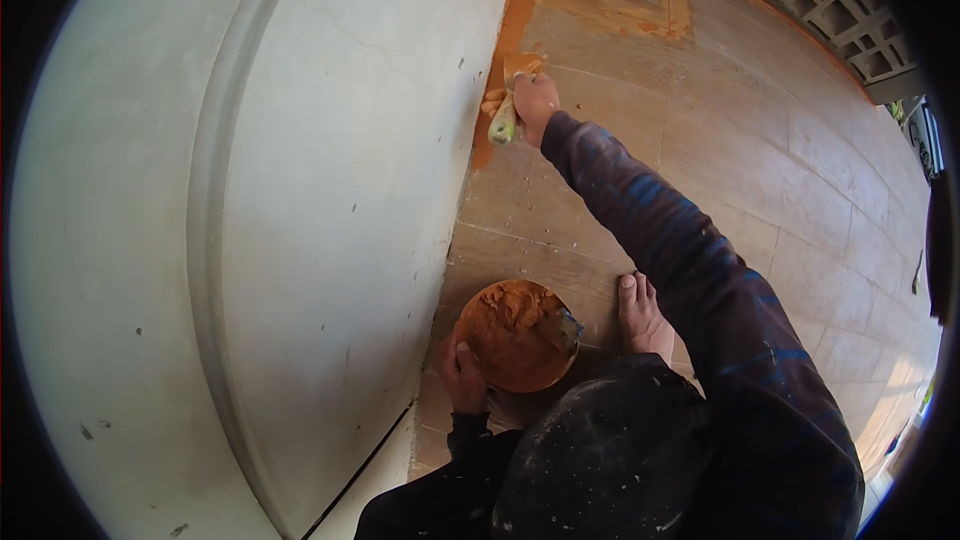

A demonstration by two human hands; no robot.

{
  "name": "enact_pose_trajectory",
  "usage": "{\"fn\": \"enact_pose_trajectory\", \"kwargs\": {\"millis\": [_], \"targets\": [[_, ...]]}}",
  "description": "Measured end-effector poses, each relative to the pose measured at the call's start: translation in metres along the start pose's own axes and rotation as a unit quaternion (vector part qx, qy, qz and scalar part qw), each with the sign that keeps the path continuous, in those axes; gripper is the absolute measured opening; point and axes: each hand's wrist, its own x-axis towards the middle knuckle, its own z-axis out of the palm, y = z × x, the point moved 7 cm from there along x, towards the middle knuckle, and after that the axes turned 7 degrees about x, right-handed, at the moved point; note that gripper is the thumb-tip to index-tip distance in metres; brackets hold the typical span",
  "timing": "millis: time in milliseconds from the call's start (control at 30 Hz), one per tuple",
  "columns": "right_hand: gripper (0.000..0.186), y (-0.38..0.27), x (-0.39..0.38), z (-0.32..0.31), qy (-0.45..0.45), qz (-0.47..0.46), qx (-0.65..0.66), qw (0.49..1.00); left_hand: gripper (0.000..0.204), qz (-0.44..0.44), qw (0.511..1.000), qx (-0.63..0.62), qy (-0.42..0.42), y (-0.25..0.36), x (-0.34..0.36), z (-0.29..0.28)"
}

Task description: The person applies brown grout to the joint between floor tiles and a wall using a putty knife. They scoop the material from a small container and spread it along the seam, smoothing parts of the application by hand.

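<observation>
Right hand (537, 105), fingers curled round a yellow-green-handled scraper (503, 125): even pressure should smooth the orange paste strip (515, 25) beyond them. Left hand (463, 378): fingers pinching a round, orange-smeared bowl rim (572, 359).

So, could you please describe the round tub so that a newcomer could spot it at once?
Find the big white wall, then the brown tiled floor to its right. Near where they meet, low in the view, the left hand holds the tub. It is the only round container visible, filled with orange paste.
</observation>
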Motion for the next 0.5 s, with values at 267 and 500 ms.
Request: {"fn": "enact_pose_trajectory", "kwargs": {"millis": [267, 500], "targets": [[0.027, 0.035, 0.013, -0.001, 0.003, 0.041, 0.018, 0.999, 0.041, 0.016, 1.0, 0.005, 0.008, -0.006, 0.002, 0.002], [0.025, 0.076, -0.071, -0.004, 0.026, 0.09, -0.047, 0.994, 0.041, 0.026, 0.999, 0.021, 0.001, -0.006, 0.004, 0.002]]}}
